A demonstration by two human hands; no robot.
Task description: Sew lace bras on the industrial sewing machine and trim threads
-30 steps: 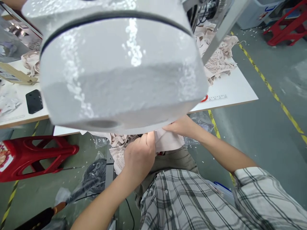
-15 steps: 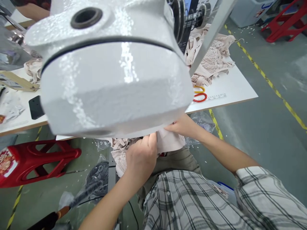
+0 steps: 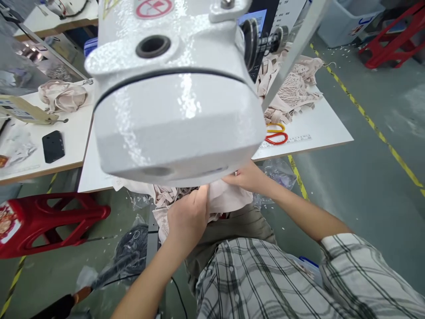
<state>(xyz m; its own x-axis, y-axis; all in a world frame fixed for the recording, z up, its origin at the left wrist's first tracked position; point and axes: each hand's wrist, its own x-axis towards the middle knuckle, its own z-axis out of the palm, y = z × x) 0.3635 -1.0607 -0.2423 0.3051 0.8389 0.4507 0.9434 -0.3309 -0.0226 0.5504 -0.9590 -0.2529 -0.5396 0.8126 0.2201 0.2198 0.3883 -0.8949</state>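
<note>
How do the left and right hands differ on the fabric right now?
The left hand is curled, pinching the pale fabric at the near edge; the right hand lies flatter and reaches farther in. The left hand is in plain view, while the right hand's fingertips hide under the white machine head. Both touch the same fabric.

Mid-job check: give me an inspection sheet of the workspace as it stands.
Surface: white table, partly hidden by sewing machine.
Job's things: beige fabric at the table edge, under the machine.
Clutter: fabric pile, red and yellow handles, phone on next table.
Hands: left hand grips the fabric; right hand rests on it, fingertips hidden.
Cables: black cable below the table.
Surroundings: red stool, yellow floor tape.
</note>
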